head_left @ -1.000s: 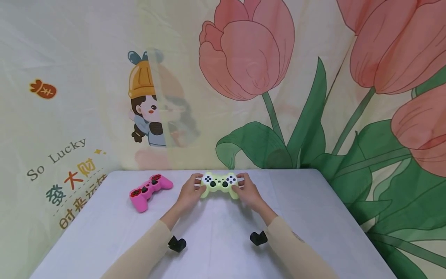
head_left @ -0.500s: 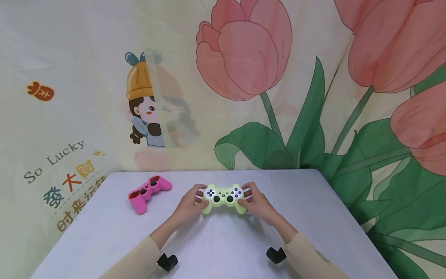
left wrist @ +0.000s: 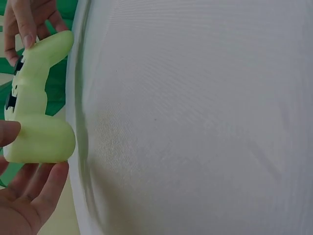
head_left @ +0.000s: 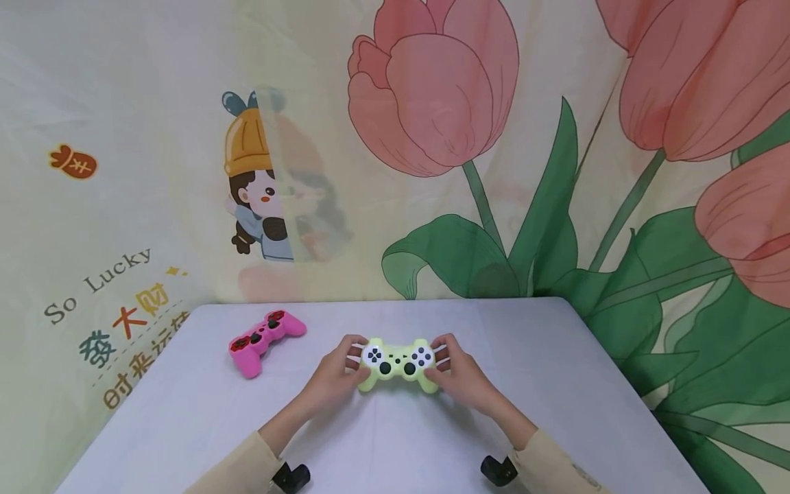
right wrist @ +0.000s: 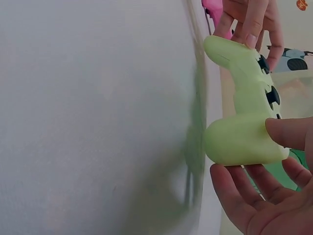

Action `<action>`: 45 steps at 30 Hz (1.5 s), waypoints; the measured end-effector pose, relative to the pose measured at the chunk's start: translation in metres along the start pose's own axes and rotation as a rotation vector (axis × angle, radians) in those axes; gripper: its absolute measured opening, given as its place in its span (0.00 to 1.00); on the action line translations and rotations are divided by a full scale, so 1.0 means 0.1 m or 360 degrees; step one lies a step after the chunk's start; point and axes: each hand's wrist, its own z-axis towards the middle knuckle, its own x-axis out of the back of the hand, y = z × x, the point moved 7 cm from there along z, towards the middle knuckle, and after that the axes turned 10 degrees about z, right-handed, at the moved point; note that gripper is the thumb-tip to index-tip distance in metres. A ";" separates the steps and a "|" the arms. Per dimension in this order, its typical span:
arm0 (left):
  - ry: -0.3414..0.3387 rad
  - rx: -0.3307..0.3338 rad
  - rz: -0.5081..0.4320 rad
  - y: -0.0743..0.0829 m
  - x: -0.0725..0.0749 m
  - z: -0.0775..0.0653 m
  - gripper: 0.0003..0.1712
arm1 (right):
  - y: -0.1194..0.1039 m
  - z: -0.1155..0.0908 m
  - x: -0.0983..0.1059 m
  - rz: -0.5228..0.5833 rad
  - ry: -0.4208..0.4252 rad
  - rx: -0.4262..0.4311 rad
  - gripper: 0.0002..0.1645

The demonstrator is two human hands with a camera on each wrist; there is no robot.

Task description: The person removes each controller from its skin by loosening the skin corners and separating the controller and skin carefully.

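Pale-green controller [head_left: 398, 363]: above the white bench [head_left: 543, 412], we find it gripped at both ends by left hand [head_left: 335, 376] and right hand [head_left: 464, 377]. We judge it light, stiff, smooth; hold its handles [right wrist: 239, 139], clear of thumbsticks [right wrist: 275, 96].

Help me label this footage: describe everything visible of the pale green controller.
The pale green controller has a smooth, plastic-looking shell, two rounded handles, white button areas at either end, dark buttons and two black thumbsticks. In the head view its face shows, handles pointing down. The left hand and right hand hold its ends; it appears raised above the table.
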 end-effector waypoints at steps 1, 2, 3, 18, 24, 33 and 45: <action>-0.0006 0.0002 -0.0004 0.01 0.00 -0.01 0.28 | 0.00 -0.01 0.00 -0.0011 -0.0003 0.0007 0.26; -0.0010 0.0004 0.0000 0.02 0.00 -0.02 0.28 | -0.01 -0.01 0.00 -0.0020 -0.0008 0.0014 0.26; -0.0011 0.0004 -0.0001 0.03 0.00 -0.03 0.28 | -0.01 -0.02 -0.01 -0.0033 -0.0013 0.0024 0.26; -0.0036 -0.0095 0.0063 0.06 0.02 -0.11 0.29 | -0.06 -0.07 -0.06 -0.0023 -0.0063 0.0177 0.26; -0.0061 -0.0128 0.0095 0.06 0.02 -0.15 0.32 | -0.05 -0.12 -0.08 -0.0041 -0.0081 0.0216 0.26; -0.0075 -0.0194 0.0081 0.08 0.02 -0.22 0.32 | -0.03 -0.18 -0.08 0.0011 -0.0140 0.0269 0.25; -0.0149 -0.0278 0.0193 0.14 0.01 -0.26 0.33 | -0.12 -0.22 -0.07 -0.0066 -0.0179 0.0271 0.28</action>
